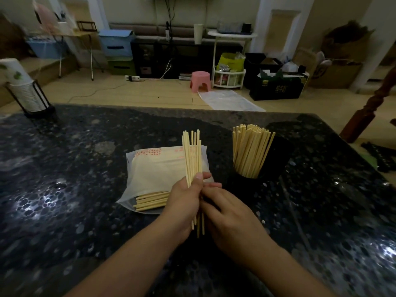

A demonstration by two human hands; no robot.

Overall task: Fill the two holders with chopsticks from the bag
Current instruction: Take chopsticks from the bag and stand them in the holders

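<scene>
My left hand [186, 202] grips a bundle of pale wooden chopsticks [192, 155] held upright above the table. Fingers of my right hand [225, 213] touch the bundle's lower part from the right; whether they curl round it is hidden. Behind the bundle lies the translucent plastic bag [156, 168] with red print, its open end toward me and several chopsticks [151, 202] sticking out. To the right stands a black holder [276, 159] packed with upright chopsticks [249, 151]. A second dark holder in front of it is hard to make out.
The dark speckled stone table [75, 189] spreads all around. A black rack with stacked paper cups [25, 93] stands at the far left corner. A wooden post [368, 108] rises beyond the right edge. Floor clutter, a pink stool [200, 80] and boxes lie beyond the table.
</scene>
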